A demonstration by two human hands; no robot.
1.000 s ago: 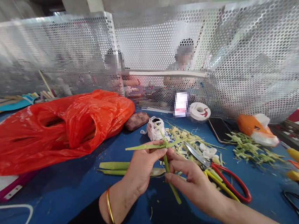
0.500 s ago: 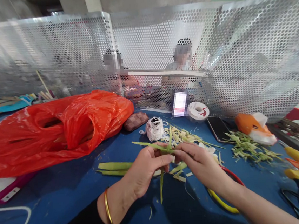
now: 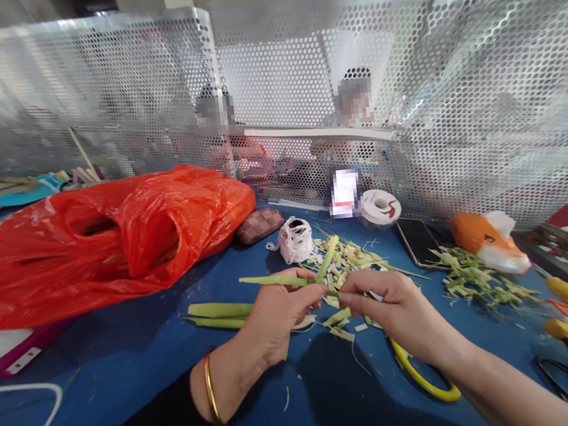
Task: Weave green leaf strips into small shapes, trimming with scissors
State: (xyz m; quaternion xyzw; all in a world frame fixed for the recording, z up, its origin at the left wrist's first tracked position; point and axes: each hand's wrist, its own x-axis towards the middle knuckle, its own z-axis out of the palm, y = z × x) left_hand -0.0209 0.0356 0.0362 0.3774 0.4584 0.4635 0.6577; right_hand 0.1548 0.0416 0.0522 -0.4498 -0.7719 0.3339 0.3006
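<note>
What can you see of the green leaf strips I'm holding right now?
The green leaf strips look like narrow, flat, fresh plant blades, pale green. One points left and tapers to a tip; another rises up and to the right. They meet where the left hand and right hand pinch them, above the blue table, over loose trimmings.

Dead centre of the frame, the leaf strips [image 3: 316, 279] sit crossed, pinched at the crossing between the left hand [image 3: 278, 314] and the right hand [image 3: 393, 306]. The long strip [image 3: 270, 281] runs nearly level, its narrow green tip pointing toward the left of the frame. The short strip [image 3: 329, 257] tilts up and to the right, paler yellow-green at its blunt top end. Both are flat, narrow and fresh, and the crossing itself is partly hidden under fingertips.
</note>
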